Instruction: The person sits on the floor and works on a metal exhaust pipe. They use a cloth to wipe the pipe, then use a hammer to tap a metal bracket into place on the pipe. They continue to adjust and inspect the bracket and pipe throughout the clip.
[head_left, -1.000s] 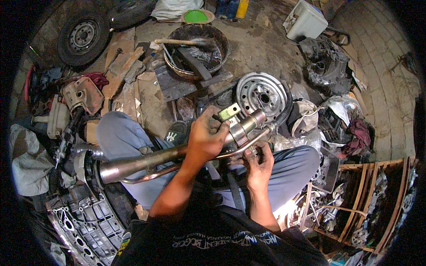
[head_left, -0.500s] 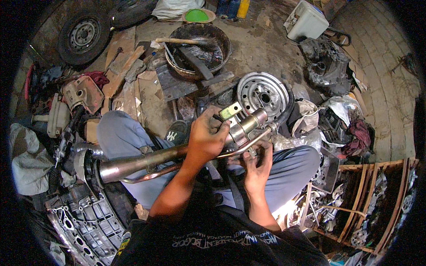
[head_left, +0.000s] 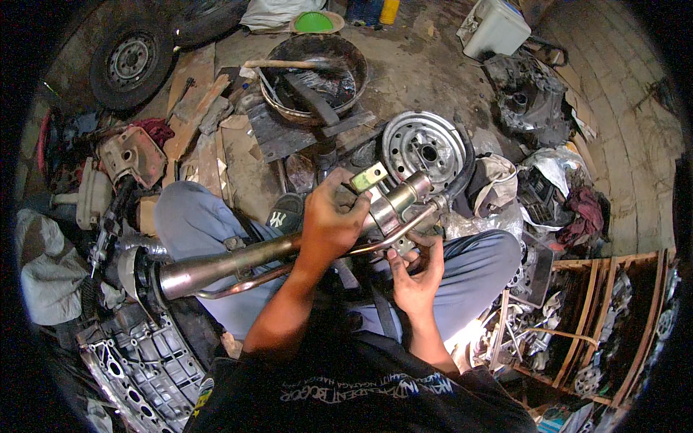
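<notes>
A metal filler pipe point(head_left: 213, 268) lies slantwise across my lap, its wide end at left and its narrow end at upper right. A thinner metal tube point(head_left: 249, 282) runs along its near side. My left hand point(head_left: 330, 220) is closed round the pipe near its narrow end. Just beyond those fingers sticks out a yellowish metal bracket point(head_left: 369, 177) with a hole. Below the pipe's narrow end, my right hand point(head_left: 419, 273) curls its fingers under the thinner tube, thumb pressed to a small metal tab. The pipe hides some right fingertips.
A steel wheel rim point(head_left: 426, 150) lies just ahead of the pipe. Beyond it stands a dirty round basin point(head_left: 317, 79) with a wooden-handled tool across it. An engine casting point(head_left: 148, 361) sits at lower left, a wooden rack point(head_left: 599, 325) of metal parts at lower right.
My right thumb has shifted a little to the left on the tab below the pipe. The left hand keeps its hold, and the whole view has moved slightly.
</notes>
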The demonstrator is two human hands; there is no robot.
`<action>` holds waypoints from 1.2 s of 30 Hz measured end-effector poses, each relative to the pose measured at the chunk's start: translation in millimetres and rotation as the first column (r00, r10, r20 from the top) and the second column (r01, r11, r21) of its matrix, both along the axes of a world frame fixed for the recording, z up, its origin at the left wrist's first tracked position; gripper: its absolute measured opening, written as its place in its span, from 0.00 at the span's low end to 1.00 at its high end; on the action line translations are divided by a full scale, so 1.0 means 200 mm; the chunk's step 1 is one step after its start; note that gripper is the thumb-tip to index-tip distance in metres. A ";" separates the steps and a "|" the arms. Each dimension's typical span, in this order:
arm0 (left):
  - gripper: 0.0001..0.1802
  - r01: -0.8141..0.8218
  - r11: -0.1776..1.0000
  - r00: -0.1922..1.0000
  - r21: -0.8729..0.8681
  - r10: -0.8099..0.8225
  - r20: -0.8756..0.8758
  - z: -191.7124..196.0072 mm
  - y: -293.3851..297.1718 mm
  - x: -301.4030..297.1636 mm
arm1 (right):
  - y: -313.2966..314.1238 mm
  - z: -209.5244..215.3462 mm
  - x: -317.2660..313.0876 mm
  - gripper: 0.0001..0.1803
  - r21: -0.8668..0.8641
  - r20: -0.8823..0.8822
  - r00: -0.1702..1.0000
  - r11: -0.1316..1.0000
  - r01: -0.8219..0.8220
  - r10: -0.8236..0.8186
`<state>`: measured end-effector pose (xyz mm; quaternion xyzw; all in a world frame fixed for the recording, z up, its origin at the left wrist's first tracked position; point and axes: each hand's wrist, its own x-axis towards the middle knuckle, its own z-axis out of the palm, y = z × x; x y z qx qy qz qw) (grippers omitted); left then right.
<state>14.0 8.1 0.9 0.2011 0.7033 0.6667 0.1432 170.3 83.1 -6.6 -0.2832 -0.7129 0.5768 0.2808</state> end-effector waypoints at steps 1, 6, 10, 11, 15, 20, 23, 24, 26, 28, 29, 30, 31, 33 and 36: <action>0.09 -0.018 1.000 0.999 -0.005 0.017 -0.038 0.01 0.00 0.00 | 0.00 -0.01 0.00 0.22 -0.016 0.004 1.000 1.000 0.003 -0.003; 0.09 -0.028 1.000 0.987 0.012 0.030 -0.158 -0.02 0.01 -0.01 | 0.00 0.00 -0.01 0.18 -0.122 -0.098 0.995 0.992 -0.005 -0.007; 0.10 -0.025 1.000 0.988 -0.002 0.024 -0.150 -0.03 0.00 -0.01 | 0.05 -0.01 0.00 0.14 -0.400 -0.208 0.978 0.914 -0.075 -0.010; 0.10 0.001 1.000 0.996 -0.021 -0.003 -0.091 0.00 -0.01 -0.01 | 0.06 -0.01 0.00 0.13 -0.463 -0.190 0.982 0.883 -0.078 -0.013; 0.11 0.003 1.000 0.995 -0.025 -0.005 -0.101 0.02 0.00 0.00 | 0.06 -0.02 0.00 0.12 -0.492 -0.203 0.979 0.865 -0.096 -0.007; 0.10 -0.029 1.000 0.977 0.010 0.030 -0.212 -0.04 0.01 -0.01 | 0.07 -0.04 0.00 0.13 -0.500 -0.223 0.975 0.858 -0.118 0.005; 0.10 -0.008 1.000 0.989 -0.013 0.006 -0.145 0.01 0.00 0.00 | 0.07 -0.04 -0.01 0.11 -0.470 -0.213 0.977 0.878 -0.095 -0.008; 0.10 0.004 1.000 0.995 -0.021 -0.006 -0.103 0.02 -0.01 0.00 | 0.07 -0.04 -0.01 0.12 -0.466 -0.214 0.977 0.879 -0.102 0.000; 0.09 -0.002 1.000 0.989 -0.026 -0.002 -0.149 0.02 -0.01 0.00 | 0.07 -0.04 -0.01 0.12 -0.457 -0.216 0.976 0.882 -0.114 0.014; 0.09 0.004 1.000 0.987 -0.022 -0.007 -0.159 0.02 -0.01 0.00 | 0.07 -0.03 -0.01 0.13 -0.471 -0.219 0.976 0.874 -0.121 0.017; 0.09 0.007 1.000 0.989 -0.020 -0.009 -0.150 0.02 -0.01 0.00 | 0.07 -0.03 0.00 0.14 -0.480 -0.222 0.975 0.868 -0.129 0.022; 0.09 0.010 1.000 0.990 -0.018 -0.012 -0.140 0.02 -0.01 0.00 | 0.07 -0.02 -0.01 0.14 -0.481 -0.215 0.976 0.868 -0.125 0.021; 0.09 0.000 1.000 0.988 -0.012 -0.002 -0.152 0.02 -0.01 0.00 | 0.07 -0.01 -0.01 0.14 -0.481 -0.208 0.978 0.868 -0.120 0.021; 0.09 -0.017 1.000 0.984 0.000 0.016 -0.176 0.03 0.00 0.00 | 0.07 0.00 -0.01 0.15 -0.459 -0.192 0.981 0.881 -0.115 0.029; 0.08 0.020 1.000 0.998 -0.002 -0.020 -0.053 0.03 -0.01 0.01 | 0.07 0.00 -0.01 0.15 -0.423 -0.182 0.982 0.898 -0.117 0.042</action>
